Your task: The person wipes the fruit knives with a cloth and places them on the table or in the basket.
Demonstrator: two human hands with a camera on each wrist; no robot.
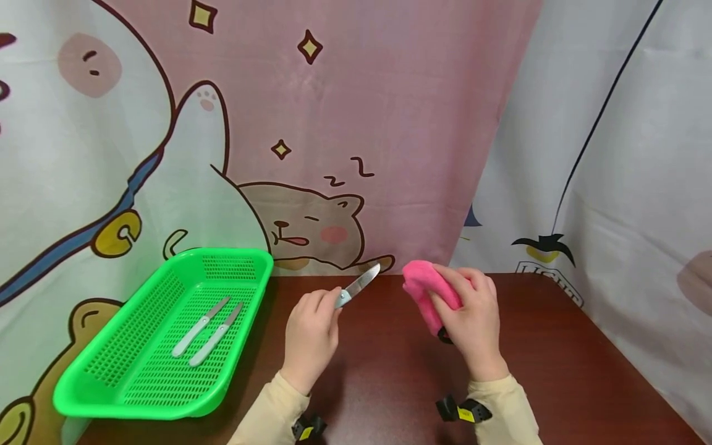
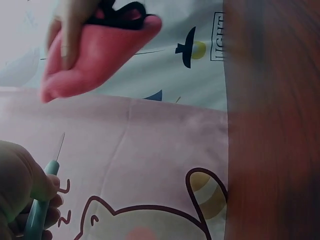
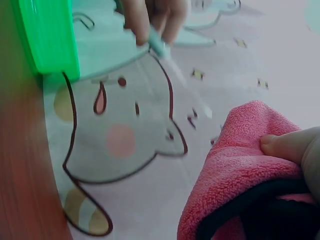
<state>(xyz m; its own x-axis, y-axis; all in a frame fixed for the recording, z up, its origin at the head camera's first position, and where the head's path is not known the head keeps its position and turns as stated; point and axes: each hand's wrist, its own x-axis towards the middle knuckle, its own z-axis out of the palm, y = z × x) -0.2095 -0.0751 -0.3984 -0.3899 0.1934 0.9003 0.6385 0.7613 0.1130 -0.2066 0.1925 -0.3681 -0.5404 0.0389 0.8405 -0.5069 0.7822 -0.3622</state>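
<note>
My left hand [image 1: 312, 334] grips a small knife [image 1: 358, 286] by its pale handle, with the blade pointing up and to the right above the table. In the left wrist view the fingers curl round the knife handle [image 2: 42, 205]. My right hand [image 1: 471, 321] holds a folded pink cloth [image 1: 427, 290] with a dark edge, pinched between thumb and fingers. A gap separates the cloth from the blade tip. In the right wrist view the thumb presses on the fluffy cloth [image 3: 250, 150], and the knife shows beyond it, blurred.
A green plastic basket [image 1: 161, 405] stands on the left of the dark brown table [image 1: 384, 395]. Two knives [image 1: 208, 330] with pale handles lie inside it, side by side. Behind the table hangs a printed curtain [image 1: 400, 123] with cartoon animals.
</note>
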